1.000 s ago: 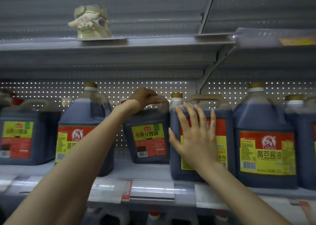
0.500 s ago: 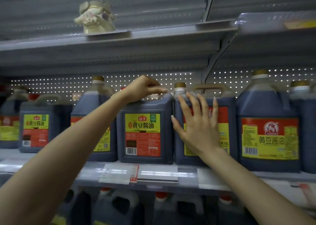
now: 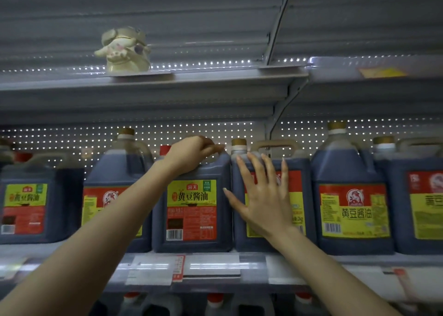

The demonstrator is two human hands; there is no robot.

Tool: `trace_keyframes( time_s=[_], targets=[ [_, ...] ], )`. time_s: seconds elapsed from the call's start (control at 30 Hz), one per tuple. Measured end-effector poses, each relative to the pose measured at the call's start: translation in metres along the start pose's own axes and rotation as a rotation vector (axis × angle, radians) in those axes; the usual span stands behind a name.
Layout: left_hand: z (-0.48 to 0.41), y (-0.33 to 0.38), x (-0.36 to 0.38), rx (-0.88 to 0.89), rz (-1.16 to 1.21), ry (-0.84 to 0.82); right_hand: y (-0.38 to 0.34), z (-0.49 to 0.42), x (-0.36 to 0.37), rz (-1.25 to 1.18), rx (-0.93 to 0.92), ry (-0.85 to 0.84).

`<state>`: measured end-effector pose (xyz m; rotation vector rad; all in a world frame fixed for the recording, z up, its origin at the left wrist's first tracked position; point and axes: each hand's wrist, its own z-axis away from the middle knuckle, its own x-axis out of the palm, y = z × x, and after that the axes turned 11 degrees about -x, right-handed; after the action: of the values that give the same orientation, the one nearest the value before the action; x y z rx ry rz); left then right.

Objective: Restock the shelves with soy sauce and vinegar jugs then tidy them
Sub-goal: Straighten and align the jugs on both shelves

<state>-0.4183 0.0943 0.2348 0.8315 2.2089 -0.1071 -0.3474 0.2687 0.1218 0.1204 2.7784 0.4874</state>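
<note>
A dark soy sauce jug with a yellow-and-red label stands at the front of the middle shelf. My left hand grips the handle on top of it. Beside it on the right stands a gold-capped jug with a red-and-yellow label. My right hand lies flat against that jug's front, fingers spread and straight. More jugs line the shelf: a similar yellow-label jug at far left, a round-shouldered one behind my left arm, and two at the right.
A cream toy figure sits on the upper shelf. Price tags hang on the middle shelf's front rail. Red-capped jugs show on the shelf below. A shelf upright divides the bays behind the jugs.
The jug under my left hand came forward from the back of the shelf to the front edge, level with its neighbours. My right hand stayed flat on the neighbouring jug.
</note>
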Motion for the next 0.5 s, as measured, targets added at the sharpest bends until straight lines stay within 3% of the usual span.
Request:
trace_keyframes(
  time_s=[0.17,0.5],
  targets=[
    [0.038,0.014,0.016,0.028,-0.302,0.296,0.001,0.012,-0.002,0.05,-0.037,-0.039],
    [0.116,-0.027,0.039,0.131,-0.413,0.325,-0.002,0.062,-0.039,0.124,-0.025,-0.219]
  ],
)
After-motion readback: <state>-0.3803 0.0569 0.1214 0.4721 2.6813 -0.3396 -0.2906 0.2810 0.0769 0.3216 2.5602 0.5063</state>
